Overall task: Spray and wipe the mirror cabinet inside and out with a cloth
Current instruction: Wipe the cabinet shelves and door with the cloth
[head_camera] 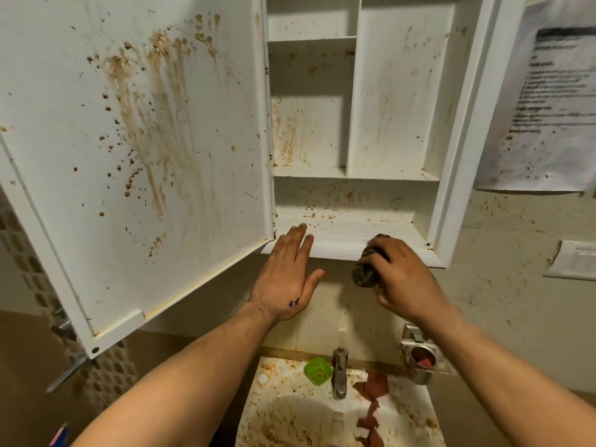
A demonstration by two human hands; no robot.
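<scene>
Left hand (283,272) reaching up, fingers straight, lying flat against the lower lip of the stained white plastic mirror cabinet (338,248). Right hand (404,280), apart from it, gripping a bunched dark cloth (366,269) at the same lip. Printed paper notice (554,101) hanging at right; text too blurred to read.

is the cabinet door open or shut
Open. The door stands out to the left, its stained inner face showing, and the shelves inside are exposed.
</scene>
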